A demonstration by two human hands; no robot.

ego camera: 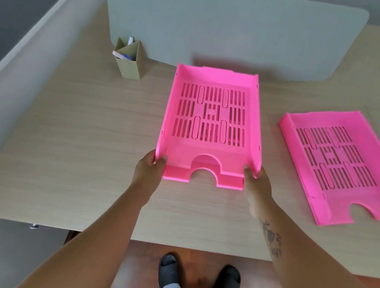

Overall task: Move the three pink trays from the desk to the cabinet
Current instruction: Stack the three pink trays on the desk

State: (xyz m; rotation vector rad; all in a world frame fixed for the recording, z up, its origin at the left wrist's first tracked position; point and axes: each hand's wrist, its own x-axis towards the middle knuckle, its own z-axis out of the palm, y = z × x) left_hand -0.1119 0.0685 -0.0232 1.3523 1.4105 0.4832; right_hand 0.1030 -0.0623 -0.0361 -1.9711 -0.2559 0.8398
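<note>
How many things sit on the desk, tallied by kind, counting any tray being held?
Pink trays: 3. Two are stacked between the hands, the upper tray on the lower tray; a separate tray lies to the right.
Pen holder: 1
Total: 4

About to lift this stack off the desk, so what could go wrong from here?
1. The upper tray looks only loosely nested on the lower tray; the left hand and right hand may grip just the top one.
2. Swinging right could clip the third tray.
</note>
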